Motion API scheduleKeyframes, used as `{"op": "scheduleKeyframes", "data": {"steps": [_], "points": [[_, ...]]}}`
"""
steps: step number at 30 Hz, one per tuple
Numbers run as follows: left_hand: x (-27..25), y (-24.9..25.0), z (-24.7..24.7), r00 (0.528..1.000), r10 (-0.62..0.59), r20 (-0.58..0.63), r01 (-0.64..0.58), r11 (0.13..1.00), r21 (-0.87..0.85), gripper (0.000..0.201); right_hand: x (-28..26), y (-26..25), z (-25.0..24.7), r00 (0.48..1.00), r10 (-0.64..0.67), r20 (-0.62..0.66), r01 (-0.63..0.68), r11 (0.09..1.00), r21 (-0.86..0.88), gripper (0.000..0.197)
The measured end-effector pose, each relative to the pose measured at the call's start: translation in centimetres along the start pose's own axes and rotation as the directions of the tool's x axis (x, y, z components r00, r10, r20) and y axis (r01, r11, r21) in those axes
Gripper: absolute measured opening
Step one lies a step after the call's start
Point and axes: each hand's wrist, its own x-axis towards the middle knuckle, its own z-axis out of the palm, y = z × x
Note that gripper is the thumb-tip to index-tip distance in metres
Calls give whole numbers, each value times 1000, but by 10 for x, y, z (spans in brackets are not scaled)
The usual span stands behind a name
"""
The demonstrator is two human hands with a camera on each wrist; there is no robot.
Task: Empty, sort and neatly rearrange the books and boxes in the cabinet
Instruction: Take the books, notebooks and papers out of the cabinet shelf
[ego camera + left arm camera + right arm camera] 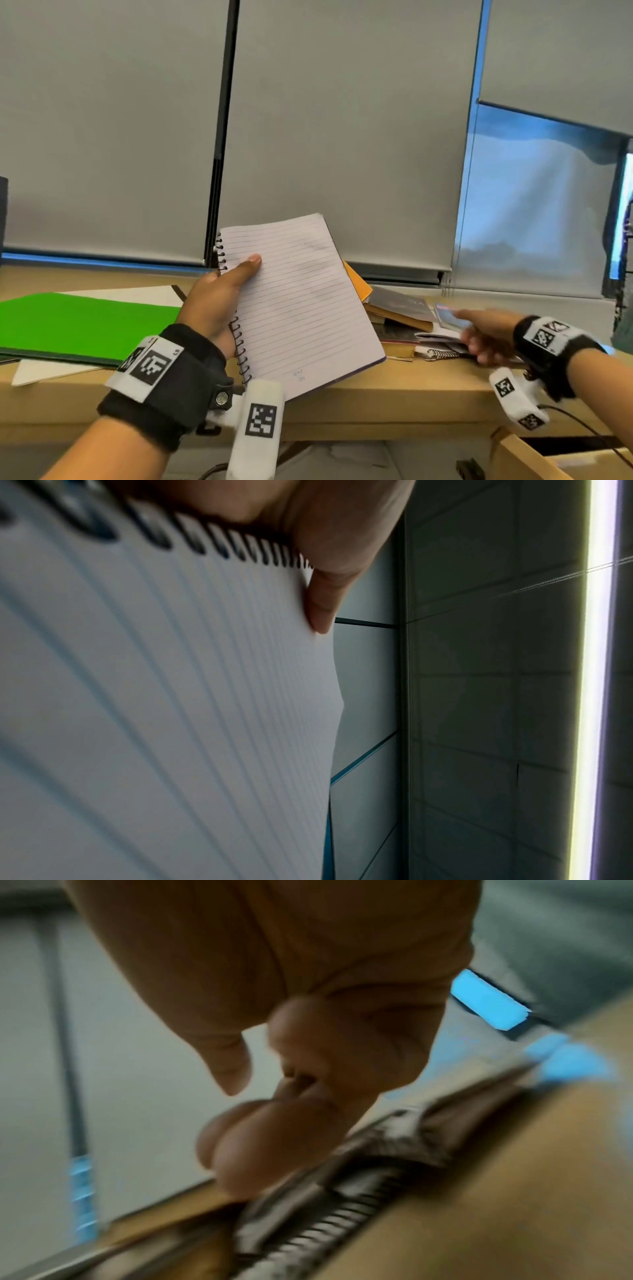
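Observation:
My left hand (pixel 222 294) holds up a spiral notebook (pixel 298 301) open at a blank lined page, thumb on the page near the black coil, fingers hidden behind it. The left wrist view fills with that lined notebook (pixel 171 696) and the thumb (pixel 322 607) pressing on it. To the right, a loose pile of books (pixel 400 315) lies on the wooden counter (pixel 394 383). My right hand (pixel 486 337) hovers over the pile's right end, blurred, fingers loosely curled and holding nothing. Under the right hand (pixel 291 1096) lies a second spiral notebook (pixel 342 1221).
A green folder (pixel 78 325) lies flat at the counter's left on white sheets. An orange cover (pixel 358 284) leans behind the held notebook. Grey roller blinds (pixel 342 137) close off the back. A wooden drawer (pixel 548 459) stands open at the lower right.

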Motion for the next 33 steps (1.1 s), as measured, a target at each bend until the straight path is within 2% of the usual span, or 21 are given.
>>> {"op": "scheduleKeyframes", "data": {"steps": [2, 4, 6, 9, 12, 13, 14, 17, 19, 21, 22, 25, 27, 28, 29, 30, 31, 32, 33], "points": [[2, -7, 4, 999, -23, 35, 23, 1000, -3, 31, -28, -27, 9, 975, -194, 105, 195, 981, -1, 64], [2, -13, 10, 996, -60, 72, 61, 998, -2, 33, -60, -53, 28, 878, -391, 278, 349, 918, 188, 68], [1, -18, 15, 990, -100, 98, 100, 995, 2, 35, -89, -70, 50, 764, -503, 403, 378, 856, 353, 58], [0, -19, 14, 982, -142, 128, 145, 989, -15, 41, -111, -79, 72, 696, -585, 417, 340, 780, 526, 40], [-2, -16, 7, 971, -186, 148, 193, 981, -32, 48, -113, -83, 74, 619, -616, 487, 304, 760, 575, 39], [-3, -15, 6, 969, -196, 150, 204, 978, -41, 45, -112, -82, 72, 622, -610, 491, 300, 765, 570, 39], [-3, -14, 6, 971, -196, 139, 206, 977, -56, 41, -110, -81, 72, 647, -600, 470, 304, 769, 563, 39], [-2, -5, 5, 987, -145, 66, 152, 981, -119, 32, -95, -80, 69, 778, -556, 290, 332, 757, 562, 36], [1, 0, 2, 995, -103, 6, 103, 982, -159, 29, -72, -78, 60, 873, -475, 106, 299, 695, 655, 30], [5, 2, -4, 996, -76, -51, 65, 980, -187, 32, -45, -74, 48, 932, -361, -24, 259, 619, 741, 26], [7, 2, -7, 995, -67, -78, 51, 979, -197, 34, -32, -71, 44, 951, -307, -48, 232, 600, 766, 25], [9, 0, -9, 989, -58, -135, 23, 969, -248, 35, 1, -54, 42, 989, -146, 12, 86, 641, 762, 28], [9, 0, -6, 984, -59, -171, 5, 955, -297, 37, 10, -42, 43, 997, -42, 60, -8, 755, 656, 33], [10, -1, -5, 980, -56, -192, -9, 946, -324, 39, 9, -38, 43, 997, -27, 67, -13, 847, 532, 39], [12, -2, -5, 977, -52, -205, -24, 936, -351, 42, 4, -37, 43, 997, -33, 63, 9, 936, 353, 48], [14, -4, -6, 975, -48, -215, -35, 929, -368, 43, -5, -38, 44, 996, -59, 64, 48, 984, 170, 57], [17, -5, -6, 974, -44, -220, -44, 924, -381, 44, -15, -42, 47, 991, -106, 86, 101, 993, 59, 65], [19, -8, -6, 972, -45, -230, -48, 922, -384, 44, -27, -48, 51, 977, -158, 141, 154, 987, 40, 71], [21, -10, -5, 972, -49, -229, -46, 919, -392, 44, -40, -56, 59, 950, -216, 228, 199, 975, 94, 77]]}}
